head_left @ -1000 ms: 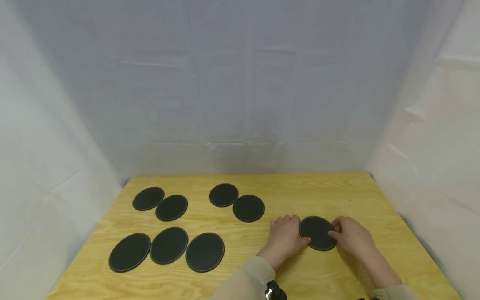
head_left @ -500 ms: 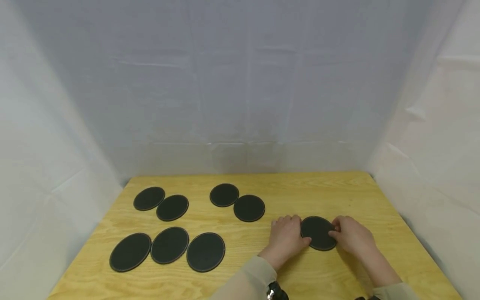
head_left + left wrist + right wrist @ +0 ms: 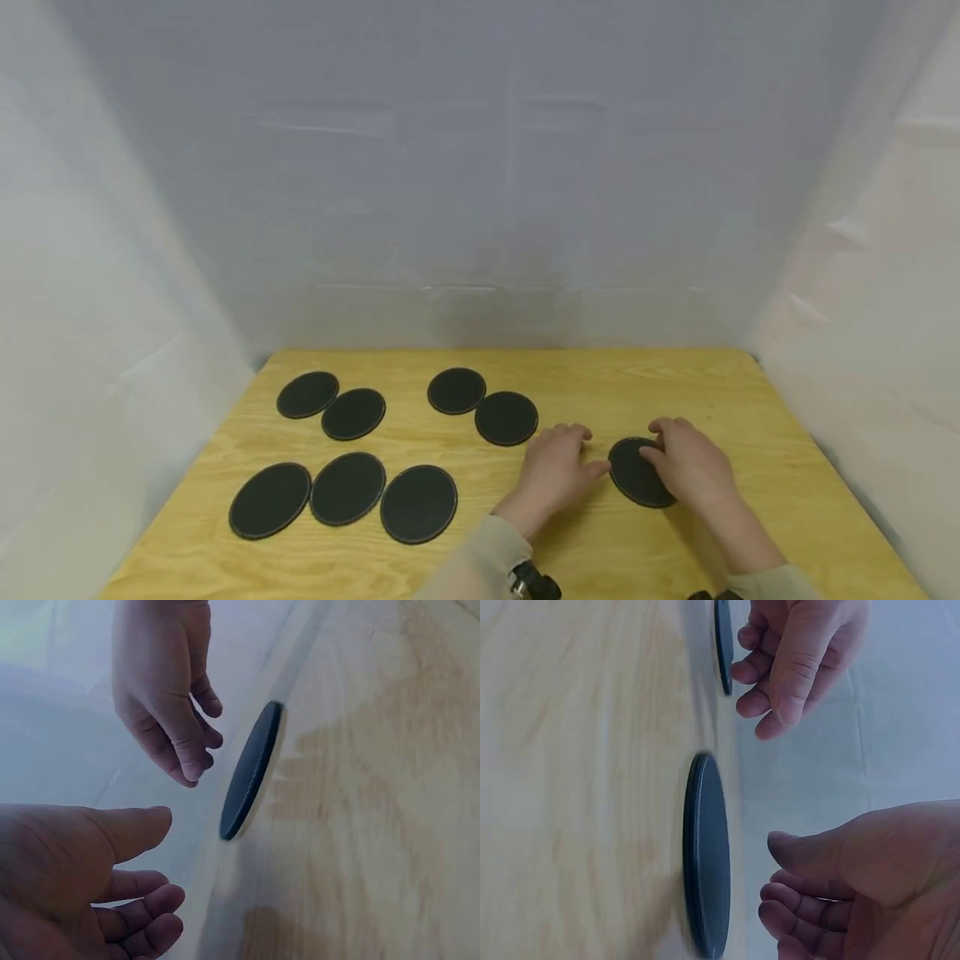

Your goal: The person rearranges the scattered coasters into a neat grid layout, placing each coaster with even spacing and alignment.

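Observation:
A round black coaster [image 3: 633,481] with stitching near its edge lies on the wooden table at the right. In the right wrist view, its side [image 3: 695,862] shows layered edges, like a small stack. My left hand [image 3: 553,468] is left of it, off its rim, with fingers loosely bent and nothing held. Over its right part hovers my right hand [image 3: 692,462], hiding some of the rim. Both wrist views show the right hand [image 3: 885,877] and the left hand [image 3: 67,877] raised off the coaster, thumbs apart from fingers.
Three black coasters lie in a front row at left, among them a middle one [image 3: 348,489]. Behind are a left pair [image 3: 354,414] and a centre pair [image 3: 506,418]. White sheeting [image 3: 480,167] encloses the table [image 3: 622,375] at the back and sides.
Both hands have let go of the coaster at the right. The left hand has drawn away leftward and the right hand has lifted over it. The whole view has shifted slightly.

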Demonstrator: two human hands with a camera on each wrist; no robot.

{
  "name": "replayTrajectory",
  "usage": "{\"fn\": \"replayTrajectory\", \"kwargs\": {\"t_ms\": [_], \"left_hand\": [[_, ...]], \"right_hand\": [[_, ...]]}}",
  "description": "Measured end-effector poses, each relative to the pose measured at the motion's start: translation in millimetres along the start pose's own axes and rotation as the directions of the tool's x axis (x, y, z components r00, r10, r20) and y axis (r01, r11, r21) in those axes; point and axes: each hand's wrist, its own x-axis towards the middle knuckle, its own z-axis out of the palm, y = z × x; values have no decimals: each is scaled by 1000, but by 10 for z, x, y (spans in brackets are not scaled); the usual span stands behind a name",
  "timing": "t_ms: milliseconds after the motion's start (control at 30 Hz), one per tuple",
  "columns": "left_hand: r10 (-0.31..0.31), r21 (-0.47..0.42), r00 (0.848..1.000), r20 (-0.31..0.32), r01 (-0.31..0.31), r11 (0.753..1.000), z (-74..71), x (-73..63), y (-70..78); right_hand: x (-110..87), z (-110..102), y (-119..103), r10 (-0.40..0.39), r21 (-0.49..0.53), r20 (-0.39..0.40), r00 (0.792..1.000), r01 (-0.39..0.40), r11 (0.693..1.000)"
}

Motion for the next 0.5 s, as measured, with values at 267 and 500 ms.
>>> {"fn": "replayTrajectory", "kwargs": {"t_ms": [267, 500], "left_hand": [[-37, 24, 997, -70, 39, 999, -235, -72, -220], [-66, 64, 984, -163, 78, 995, -357, -147, -450]], "right_hand": [[86, 135, -249, -26, 16, 15, 1000, 26, 1000], [154, 250, -483, -78, 25, 35, 996, 77, 997]]}}
